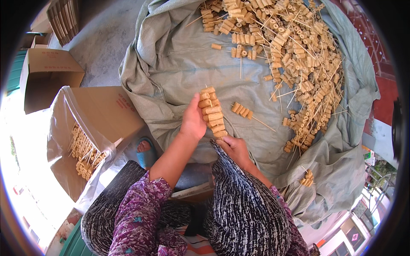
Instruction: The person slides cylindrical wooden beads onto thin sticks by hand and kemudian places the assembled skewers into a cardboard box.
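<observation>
Several skewers of golden-brown, tube-shaped pieces (212,113) are bunched together over the near part of the grey-green sheet. My left hand (193,120) is closed round the left side of the bunch, thumb pointing up along it. Low on the same bunch, my right hand (235,150) grips the stick ends, which its fingers mostly hide. One loose skewer (242,110) lies on the sheet just right of the bunch, its bare stick pointing right and toward me. A large heap of similar skewers (305,64) covers the sheet's far right.
To my left stands an open cardboard box (100,104) lined with clear plastic, with packed skewers (83,149) inside. Another carton (51,70) sits behind it. The sheet (179,70) has bunched folds at its edges. A small skewer cluster (307,179) lies on its near right.
</observation>
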A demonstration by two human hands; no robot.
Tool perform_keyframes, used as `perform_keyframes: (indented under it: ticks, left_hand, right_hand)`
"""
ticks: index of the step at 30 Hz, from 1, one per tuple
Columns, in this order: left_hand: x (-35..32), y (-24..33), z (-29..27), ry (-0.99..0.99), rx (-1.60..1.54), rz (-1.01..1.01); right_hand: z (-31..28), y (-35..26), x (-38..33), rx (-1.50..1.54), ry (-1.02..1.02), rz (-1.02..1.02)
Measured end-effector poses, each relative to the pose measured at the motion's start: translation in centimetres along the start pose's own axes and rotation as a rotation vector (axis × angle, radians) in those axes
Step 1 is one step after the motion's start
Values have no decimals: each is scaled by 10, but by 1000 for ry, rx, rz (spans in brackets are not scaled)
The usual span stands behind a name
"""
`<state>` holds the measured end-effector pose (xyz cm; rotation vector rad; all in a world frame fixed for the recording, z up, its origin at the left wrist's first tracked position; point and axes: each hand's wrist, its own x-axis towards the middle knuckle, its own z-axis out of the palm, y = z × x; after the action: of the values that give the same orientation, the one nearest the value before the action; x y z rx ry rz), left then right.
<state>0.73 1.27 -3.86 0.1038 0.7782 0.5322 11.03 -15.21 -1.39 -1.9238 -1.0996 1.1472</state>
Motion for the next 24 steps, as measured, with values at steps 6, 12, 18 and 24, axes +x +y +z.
perform_keyframes:
  ticks: [6, 12, 18, 24]
  left_hand:
    - [-7, 2, 0, -1, 30, 68]
    - [-10, -3, 10, -13, 237, 214]
    - [-8, 3, 14, 48, 203, 236]
    - [-7, 3, 2, 21, 120, 212]
  right_hand:
    - [-4, -11, 13, 46, -30, 14]
    - [0, -11, 21, 44, -67, 81]
    - [-4, -8, 17, 12, 126, 9]
    - [-15, -48, 28, 66, 70, -85]
